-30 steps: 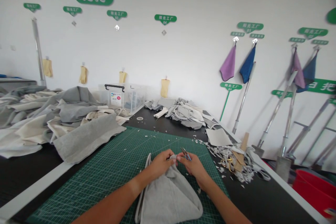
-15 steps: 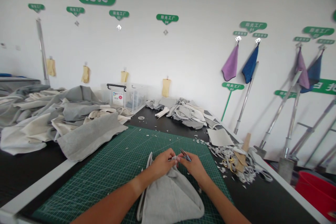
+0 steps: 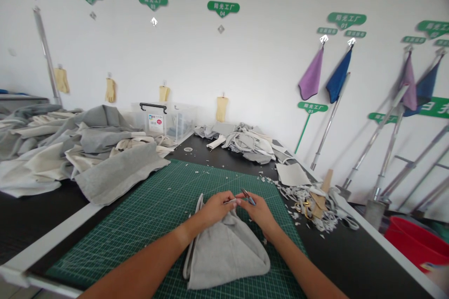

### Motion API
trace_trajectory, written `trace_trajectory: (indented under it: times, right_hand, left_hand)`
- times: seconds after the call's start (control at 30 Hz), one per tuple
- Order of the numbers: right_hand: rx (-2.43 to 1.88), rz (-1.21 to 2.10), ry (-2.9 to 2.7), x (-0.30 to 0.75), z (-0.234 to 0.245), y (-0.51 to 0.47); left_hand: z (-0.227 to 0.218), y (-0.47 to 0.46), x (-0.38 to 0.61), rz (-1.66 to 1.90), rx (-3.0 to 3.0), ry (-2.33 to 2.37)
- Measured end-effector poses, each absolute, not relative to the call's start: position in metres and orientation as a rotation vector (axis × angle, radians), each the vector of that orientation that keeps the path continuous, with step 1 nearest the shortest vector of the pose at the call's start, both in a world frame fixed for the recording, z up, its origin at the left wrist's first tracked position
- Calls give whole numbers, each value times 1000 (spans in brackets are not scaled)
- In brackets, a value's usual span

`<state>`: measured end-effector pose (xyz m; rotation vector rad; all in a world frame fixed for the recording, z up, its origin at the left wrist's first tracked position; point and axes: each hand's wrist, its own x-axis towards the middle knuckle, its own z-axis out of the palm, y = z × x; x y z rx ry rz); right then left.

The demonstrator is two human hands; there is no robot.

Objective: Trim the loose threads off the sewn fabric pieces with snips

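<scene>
A grey piece of fabric (image 3: 228, 254), folded and looking sewn, lies on the green cutting mat (image 3: 133, 238). My left hand (image 3: 218, 208) is closed, pinching the fabric's upper edge between thumb and fingertips. Right beside it, my right hand (image 3: 257, 212) is also closed, its fingertips meeting the left ones at the same edge. Tucked in my right hand are small thread snips (image 3: 248, 197) with metal tips and a bluish handle, pointing up and away from the cloth. The exact spot between the fingertips is hidden.
Grey and white fabric pieces (image 3: 94, 145) heap up on the left. A clear plastic box (image 3: 182, 124) and more cloth scraps (image 3: 245, 142) stand behind the mat. Trimmings (image 3: 315, 205) with gold-handled scissors (image 3: 307, 206) lie right, above a red bucket (image 3: 417, 243).
The camera view has tilted down slightly. Both hands stay together at the fabric's edge, with the snips still in the right hand; the fingers have shifted only a little.
</scene>
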<state>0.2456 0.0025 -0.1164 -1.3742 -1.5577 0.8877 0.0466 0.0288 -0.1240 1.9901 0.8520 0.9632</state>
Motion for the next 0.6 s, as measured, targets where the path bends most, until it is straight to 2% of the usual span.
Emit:
trace_trajectory:
  times: [0.6]
  right_hand:
    - [-1350,890,-1525,248,-123,5]
  left_hand:
    - [-126,32,46,966,1889,839]
